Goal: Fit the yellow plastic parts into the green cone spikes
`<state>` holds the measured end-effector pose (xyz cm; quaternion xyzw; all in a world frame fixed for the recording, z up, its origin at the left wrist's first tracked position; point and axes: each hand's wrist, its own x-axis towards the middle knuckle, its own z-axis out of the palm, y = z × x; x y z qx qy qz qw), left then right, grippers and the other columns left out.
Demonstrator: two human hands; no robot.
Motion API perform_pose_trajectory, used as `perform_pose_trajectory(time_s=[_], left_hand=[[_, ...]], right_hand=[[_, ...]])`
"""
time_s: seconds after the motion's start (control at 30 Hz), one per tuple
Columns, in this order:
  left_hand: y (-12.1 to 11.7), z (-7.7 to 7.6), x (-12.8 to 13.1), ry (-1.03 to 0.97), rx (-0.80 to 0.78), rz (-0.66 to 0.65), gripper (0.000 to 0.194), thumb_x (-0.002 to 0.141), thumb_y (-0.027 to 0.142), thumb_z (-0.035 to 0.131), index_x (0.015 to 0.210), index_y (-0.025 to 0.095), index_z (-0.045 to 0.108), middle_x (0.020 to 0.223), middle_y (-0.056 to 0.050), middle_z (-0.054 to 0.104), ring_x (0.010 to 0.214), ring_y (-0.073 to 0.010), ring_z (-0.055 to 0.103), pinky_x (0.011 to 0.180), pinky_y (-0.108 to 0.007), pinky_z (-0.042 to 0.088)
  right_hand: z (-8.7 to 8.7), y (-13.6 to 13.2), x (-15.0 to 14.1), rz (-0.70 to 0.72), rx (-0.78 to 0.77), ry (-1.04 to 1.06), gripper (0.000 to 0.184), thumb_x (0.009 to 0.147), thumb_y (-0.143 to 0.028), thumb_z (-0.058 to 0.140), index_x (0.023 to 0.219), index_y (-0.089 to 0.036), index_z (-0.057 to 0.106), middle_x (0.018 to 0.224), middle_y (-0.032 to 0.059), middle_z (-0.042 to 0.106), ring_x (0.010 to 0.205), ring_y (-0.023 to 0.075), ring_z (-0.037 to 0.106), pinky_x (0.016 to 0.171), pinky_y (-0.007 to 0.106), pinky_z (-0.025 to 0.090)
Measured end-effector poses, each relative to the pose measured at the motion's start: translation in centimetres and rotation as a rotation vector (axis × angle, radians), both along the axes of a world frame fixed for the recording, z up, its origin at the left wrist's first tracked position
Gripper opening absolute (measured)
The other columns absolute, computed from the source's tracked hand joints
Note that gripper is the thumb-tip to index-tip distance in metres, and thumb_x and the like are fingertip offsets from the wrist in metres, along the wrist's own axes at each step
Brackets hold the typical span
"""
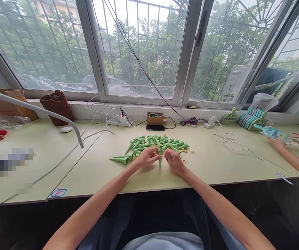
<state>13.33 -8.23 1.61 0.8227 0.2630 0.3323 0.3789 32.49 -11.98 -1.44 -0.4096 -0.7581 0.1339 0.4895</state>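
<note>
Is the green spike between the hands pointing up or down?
Pointing down: the green spike has its wide end uppermost, by the left hand, its narrow tip below.

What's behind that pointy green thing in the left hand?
Behind the green, pointed plastic spike in the left hand lies a heap of similar green spikes, with small yellow pieces among and beside them. Whatever sits directly behind the spike, left hand and right hand is covered.

We observe the left hand (147, 158) gripping one green spike (160, 151). We note the right hand (174, 161) just beside it, fingers curled, contents hidden. Beyond both hands we record piled spikes (138, 141); right of the right hand, small yellow pieces (192, 151).
</note>
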Motion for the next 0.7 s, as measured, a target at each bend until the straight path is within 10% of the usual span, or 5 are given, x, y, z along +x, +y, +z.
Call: perform_pose_trajectory(time_s=[0.7], left_hand=[[0.29, -0.43, -0.06, -0.025, 0.282, 0.057, 0.036, 0.085, 0.046, 0.063, 0.107, 0.018, 0.065, 0.087, -0.002, 0.053, 0.06, -0.0072, 0.05, 0.05, -0.02, 0.045]], right_hand=[[-0.07, 0.21, -0.13, -0.007, 0.018, 0.034, 0.042, 0.103, -0.039, 0.027, 0.066, -0.022, 0.037, 0.057, -0.0013, 0.044, 0.05, 0.0135, 0.039, 0.054, 0.029, 0.031]])
